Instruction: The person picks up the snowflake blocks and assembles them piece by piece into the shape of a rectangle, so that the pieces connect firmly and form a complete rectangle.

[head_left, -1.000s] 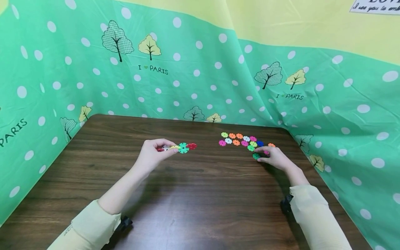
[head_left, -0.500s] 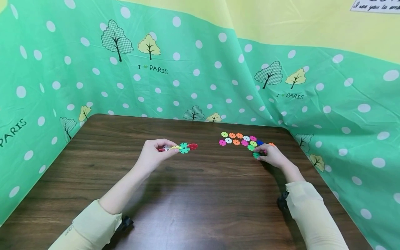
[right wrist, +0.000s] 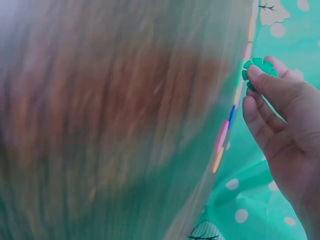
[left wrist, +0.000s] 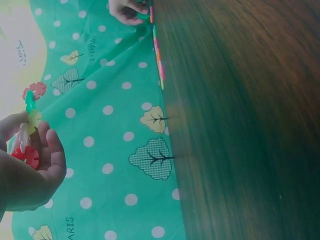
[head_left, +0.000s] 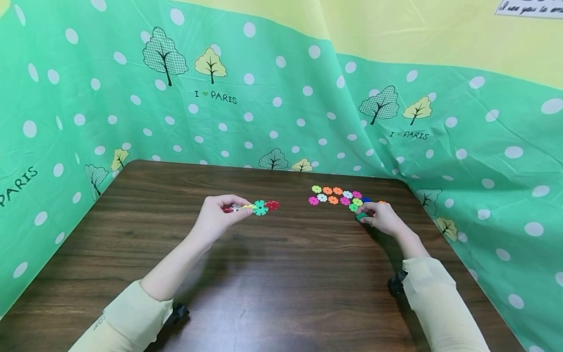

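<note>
In the head view my left hand (head_left: pixel 215 212) grips a short chain of flower-shaped interlocking discs (head_left: pixel 260 208) above the table's left-middle. The left wrist view shows its colours: a red disc (left wrist: pixel 35 91) at one end, then green, yellow and white, with another red disc (left wrist: pixel 28 157) by the palm. My right hand (head_left: pixel 383 218) pinches a single green disc (right wrist: pixel 262 67) between thumb and fingers. That disc is held raised over the tabletop, beside the loose discs. The fingers cover part of it in the head view.
Loose flower discs lie flat in rough rows at the back right, among them an orange one (head_left: pixel 333 200), a white one (head_left: pixel 322 197) and a light green one (head_left: pixel 354 208). The right hand partly hides a blue disc (head_left: pixel 366 200). A green patterned cloth (head_left: pixel 246 117) hangs behind the brown table (head_left: pixel 281 274).
My right hand has closed its fingers on the green disc and shifted it slightly away from me and up. The left hand and its chain have stayed almost still.
</note>
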Tool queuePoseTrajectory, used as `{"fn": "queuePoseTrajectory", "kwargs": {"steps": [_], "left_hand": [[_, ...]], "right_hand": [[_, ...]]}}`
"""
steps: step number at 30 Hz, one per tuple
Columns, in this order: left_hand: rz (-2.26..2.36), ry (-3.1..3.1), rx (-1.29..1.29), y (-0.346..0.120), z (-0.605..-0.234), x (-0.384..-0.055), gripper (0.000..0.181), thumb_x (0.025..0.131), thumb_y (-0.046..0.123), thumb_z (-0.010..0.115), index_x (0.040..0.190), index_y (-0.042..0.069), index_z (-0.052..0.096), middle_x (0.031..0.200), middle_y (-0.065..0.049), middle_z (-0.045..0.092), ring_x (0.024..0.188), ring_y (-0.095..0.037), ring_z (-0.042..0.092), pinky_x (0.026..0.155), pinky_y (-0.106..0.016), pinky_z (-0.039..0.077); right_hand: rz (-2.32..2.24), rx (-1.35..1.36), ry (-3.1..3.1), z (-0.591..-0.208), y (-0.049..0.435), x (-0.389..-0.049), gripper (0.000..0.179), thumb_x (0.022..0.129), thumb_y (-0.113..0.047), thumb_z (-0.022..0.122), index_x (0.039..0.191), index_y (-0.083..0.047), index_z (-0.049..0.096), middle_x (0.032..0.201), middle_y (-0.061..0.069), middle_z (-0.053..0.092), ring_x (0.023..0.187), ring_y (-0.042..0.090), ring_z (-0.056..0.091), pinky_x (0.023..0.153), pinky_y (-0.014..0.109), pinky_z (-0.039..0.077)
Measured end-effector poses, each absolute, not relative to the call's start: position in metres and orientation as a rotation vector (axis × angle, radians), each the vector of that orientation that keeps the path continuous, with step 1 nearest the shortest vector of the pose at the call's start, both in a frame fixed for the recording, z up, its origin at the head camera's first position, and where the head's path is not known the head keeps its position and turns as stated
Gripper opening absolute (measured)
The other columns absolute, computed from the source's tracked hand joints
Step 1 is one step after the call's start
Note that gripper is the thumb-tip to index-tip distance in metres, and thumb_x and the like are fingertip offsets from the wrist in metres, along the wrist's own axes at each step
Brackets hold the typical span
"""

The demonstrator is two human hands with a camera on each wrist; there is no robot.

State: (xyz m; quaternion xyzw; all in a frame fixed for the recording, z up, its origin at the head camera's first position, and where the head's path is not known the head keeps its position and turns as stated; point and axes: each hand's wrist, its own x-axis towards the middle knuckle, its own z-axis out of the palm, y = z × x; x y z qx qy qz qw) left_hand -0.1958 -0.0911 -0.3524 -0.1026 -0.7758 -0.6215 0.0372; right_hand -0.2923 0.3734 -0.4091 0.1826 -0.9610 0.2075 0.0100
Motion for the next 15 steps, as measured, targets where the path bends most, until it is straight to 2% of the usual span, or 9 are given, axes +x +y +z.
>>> {"fn": "queuePoseTrajectory", "kwargs": {"steps": [7,11,15], "left_hand": [[-1.888,-2.383,-0.318,-0.089,-0.352,-0.196,0.018,0.078,0.025,0.078,0.090,0.012,0.074,0.066,-0.009,0.062,0.053,-0.012,0.037,0.048,-0.024,0.034],[-1.876,-2.386,-0.327,-0.087,-0.352,-0.197,0.018,0.078,0.025,0.078,0.090,0.013,0.074,0.063,-0.003,0.061,0.054,-0.012,0.037,0.048,-0.024,0.034],[-1.877,-2.378,-0.337,-0.086,-0.352,-0.197,0.016,0.078,0.025,0.078,0.089,0.014,0.074,0.061,-0.001,0.059,0.053,-0.012,0.035,0.047,-0.024,0.033]], "right_hand": [[0.689,0.538,-2.869,-0.401,0.355,-0.289,0.012,0.083,-0.004,0.071,0.094,-0.007,0.069,0.090,0.010,0.069,0.083,0.023,0.061,0.073,0.041,0.051],[0.726,0.513,-2.786,-0.391,0.337,-0.284,0.013,0.081,-0.004,0.072,0.093,-0.009,0.069,0.086,0.008,0.069,0.077,0.021,0.059,0.069,0.037,0.050],[0.747,0.503,-2.709,-0.379,0.319,-0.279,0.013,0.081,-0.009,0.074,0.093,-0.013,0.069,0.083,0.004,0.069,0.073,0.017,0.057,0.059,0.029,0.047]]}}
